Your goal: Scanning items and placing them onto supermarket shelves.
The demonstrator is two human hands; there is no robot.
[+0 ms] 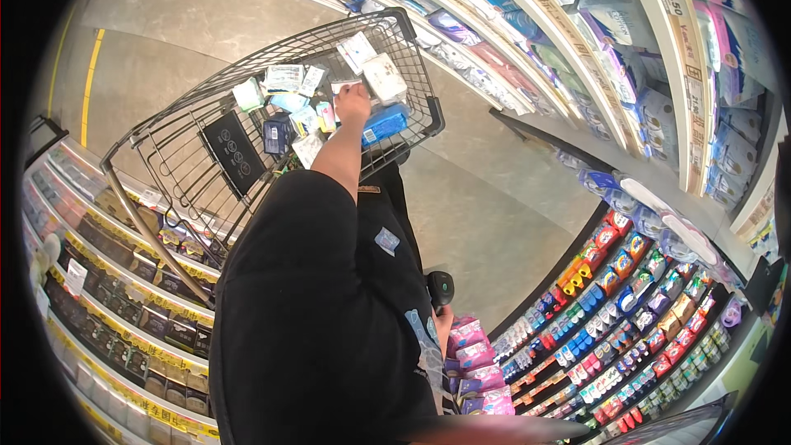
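My left hand [352,102] reaches into a black wire shopping cart [426,83], its fingers on the edge of a small white packet [340,84]. Around it in the cart lie a white soft pack [384,77], a blue pack [388,123] with a barcode, a dark blue pack [276,134], a pale green and white pack [248,95] and several other small packets. My right hand [444,321], low beside my body, holds a black handheld scanner [440,288]; part of its grip is hidden.
Shelves of packaged goods [556,74] curve along the upper right. Dark boxed goods [154,321] fill the shelves at lower left. A rack of colourful packs [612,321] stands at lower right, with pink packs [479,355] near my right hand. A yellow line [93,86] crosses the floor.
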